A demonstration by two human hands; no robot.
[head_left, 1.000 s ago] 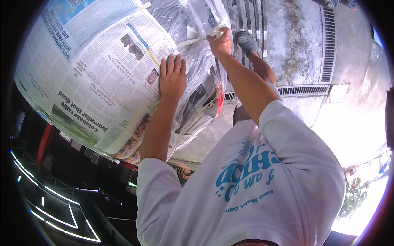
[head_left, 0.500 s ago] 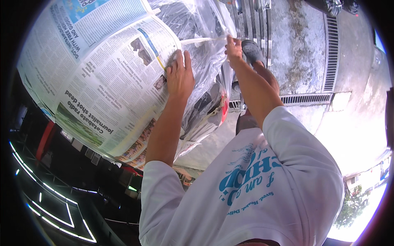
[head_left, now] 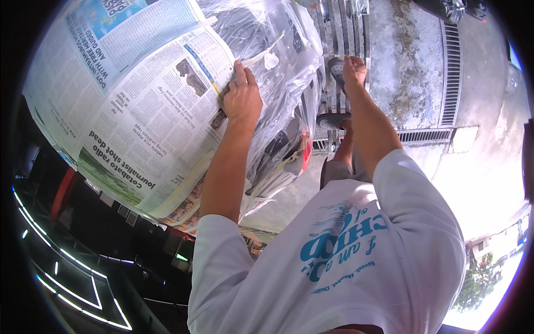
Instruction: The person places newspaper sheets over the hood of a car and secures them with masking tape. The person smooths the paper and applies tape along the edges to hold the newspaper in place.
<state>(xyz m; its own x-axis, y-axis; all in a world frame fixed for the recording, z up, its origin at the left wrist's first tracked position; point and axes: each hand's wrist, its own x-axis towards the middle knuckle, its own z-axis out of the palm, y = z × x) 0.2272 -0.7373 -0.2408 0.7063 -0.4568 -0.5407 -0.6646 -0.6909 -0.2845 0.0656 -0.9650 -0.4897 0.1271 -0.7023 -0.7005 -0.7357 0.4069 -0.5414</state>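
Step in hand, as judged: fixing the seam where the newspaper [head_left: 139, 111] meets the clear plastic sheet [head_left: 281, 83], both draped over a bulky object.

- Left hand [head_left: 243, 100]: open, palm down, fingers together, pressed on the right edge of the newspaper where it overlaps the plastic sheet. Grips nothing; acts as a clamp on the seam.
- Masking tape [head_left: 260, 55]: pale strip running from just above the left fingertips up and to the right across the plastic sheet, with a loose torn flap at its upper end. Lower end at the newspaper edge, touching or just beside the fingertips.
- Right hand [head_left: 354, 68]: raised clear of the sheet, well apart from the tape, seen against the drain grate [head_left: 334, 28] in the concrete floor [head_left: 406, 72]. Fingers curled away from the camera; cannot tell whether closed on anything.
- Newspaper: several sheets overlapped, covering the left side of the object; plastic sheet covering the right side, wrinkled and slack.

Next move, as judged: calls for steady pressure from the left hand, then a smoothing stroke along the strip toward its loose upper end. Avoid dragging the slack plastic, which could wrinkle under the tape and lift the newspaper edge.
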